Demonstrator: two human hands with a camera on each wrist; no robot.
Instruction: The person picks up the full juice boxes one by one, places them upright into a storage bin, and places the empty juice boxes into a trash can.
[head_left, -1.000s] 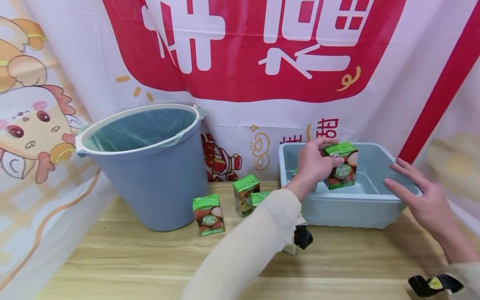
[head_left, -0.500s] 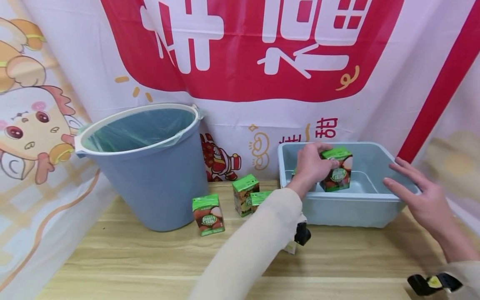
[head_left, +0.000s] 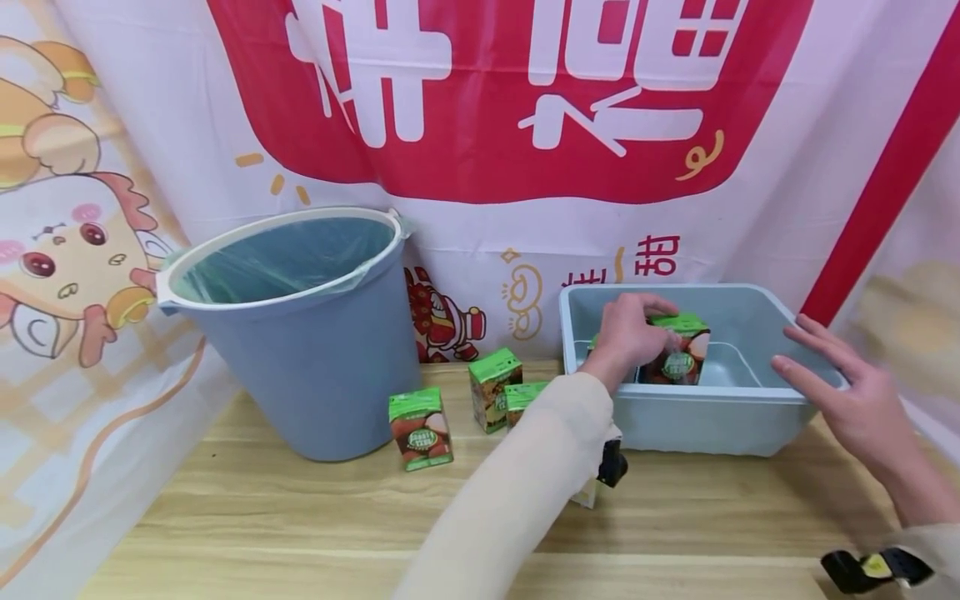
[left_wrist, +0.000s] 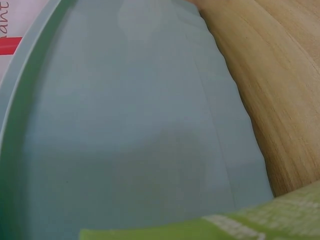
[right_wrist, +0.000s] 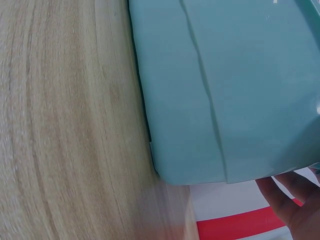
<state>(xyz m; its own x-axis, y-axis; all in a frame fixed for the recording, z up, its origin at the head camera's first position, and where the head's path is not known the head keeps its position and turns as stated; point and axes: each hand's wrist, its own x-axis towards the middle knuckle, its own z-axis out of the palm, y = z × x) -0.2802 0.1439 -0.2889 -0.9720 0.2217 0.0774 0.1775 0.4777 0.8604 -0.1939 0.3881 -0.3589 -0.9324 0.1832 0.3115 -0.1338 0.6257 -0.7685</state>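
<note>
My left hand is inside the left part of the pale blue bin. It grips a drink carton with a green top and red fruit printed on the front. The carton stands nearly upright; its base is hidden behind the bin's front wall. A green sliver of another item shows left of that hand. At the bin's right rim, my right hand rests with fingers extended. The right wrist view shows those fingers against the bin's end wall.
Several similar cartons stand on the wooden table, including a red-fruit carton and a brown-printed carton. My left sleeve partly covers others. A tall blue bucket with a clear liner stands at left, before a printed cloth.
The gripped carton has gone down into the bin and is now more upright, my left hand sinking with it. My right hand stays at the rim.
</note>
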